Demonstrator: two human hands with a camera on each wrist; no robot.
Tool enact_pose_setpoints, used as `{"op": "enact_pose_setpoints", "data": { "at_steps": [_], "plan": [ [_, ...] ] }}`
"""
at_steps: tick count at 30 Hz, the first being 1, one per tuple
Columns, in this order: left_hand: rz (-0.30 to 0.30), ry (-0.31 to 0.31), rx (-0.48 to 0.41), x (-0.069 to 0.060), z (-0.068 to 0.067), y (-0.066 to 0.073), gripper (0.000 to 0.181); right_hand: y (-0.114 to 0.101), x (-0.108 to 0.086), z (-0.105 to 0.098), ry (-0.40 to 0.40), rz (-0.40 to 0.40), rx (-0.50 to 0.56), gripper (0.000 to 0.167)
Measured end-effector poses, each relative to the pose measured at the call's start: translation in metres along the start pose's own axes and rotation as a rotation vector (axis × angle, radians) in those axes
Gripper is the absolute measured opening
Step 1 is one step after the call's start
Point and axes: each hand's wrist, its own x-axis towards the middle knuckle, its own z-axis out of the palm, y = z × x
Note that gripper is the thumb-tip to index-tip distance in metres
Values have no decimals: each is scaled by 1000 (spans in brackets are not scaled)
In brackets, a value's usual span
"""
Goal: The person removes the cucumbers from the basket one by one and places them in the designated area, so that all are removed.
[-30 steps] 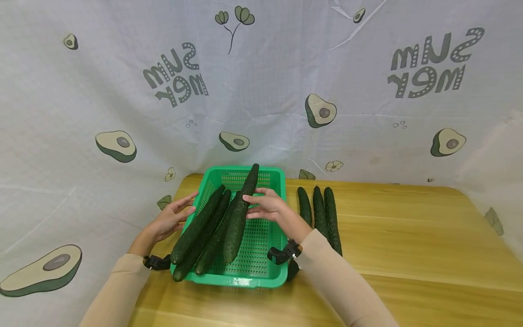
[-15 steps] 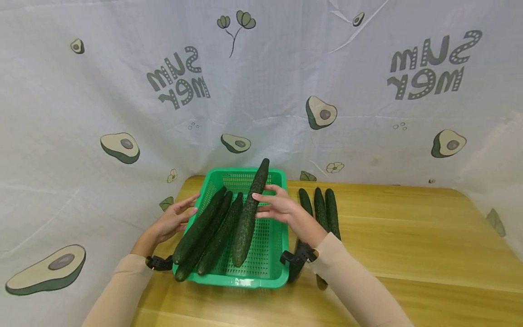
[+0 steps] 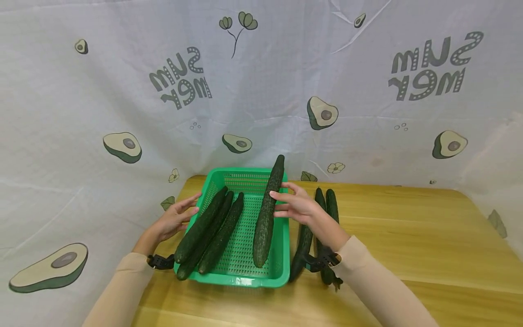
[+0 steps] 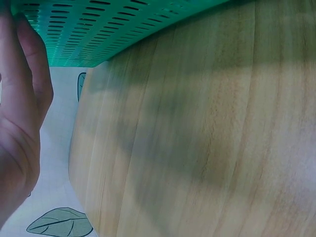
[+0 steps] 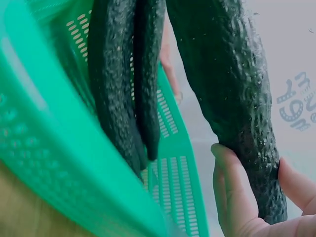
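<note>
My right hand [image 3: 298, 204] pinches a long dark green cucumber [image 3: 265, 227] between thumb and fingers near its middle. This cucumber slants above the right side of the green plastic basket [image 3: 245, 281], its far end over the back rim. In the right wrist view the thumb and fingers clasp the bumpy cucumber [image 5: 232, 74] from both sides. Three cucumbers [image 3: 220, 236] lie side by side along the basket's left, their near ends on the front left rim. My left hand [image 3: 173, 220], fingers extended, touches the basket's left side; the left wrist view has it against the slotted wall [image 4: 94, 29].
Several cucumbers [image 3: 332, 204] lie on the wooden table [image 3: 392, 236] right of the basket, partly hidden by my right forearm. Behind the table hangs a white cloth [image 3: 269, 91] printed with avocados.
My right hand has carried the cucumber rightward, away from the three on the left, to above the basket's right side. My left hand stays by the left rim.
</note>
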Motion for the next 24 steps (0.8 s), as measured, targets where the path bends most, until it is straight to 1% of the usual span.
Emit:
{"op": "enact_pose_setpoints", "data": {
  "at_steps": [6, 10, 18, 24],
  "plan": [
    [12, -9, -7, -1, 1, 1, 66, -1, -9, -14, -22, -28, -29, 76],
    [13, -9, -1, -1, 1, 2, 65, -1, -14, -22, -30, -36, -30, 77],
    [-1, -7, 4, -1, 2, 4, 65, 2, -24, -41, -8, -33, -57, 78],
    [5, -1, 7, -1, 2, 3, 65, 1, -31, -57, -4, -39, -83, 81]
  ]
}}
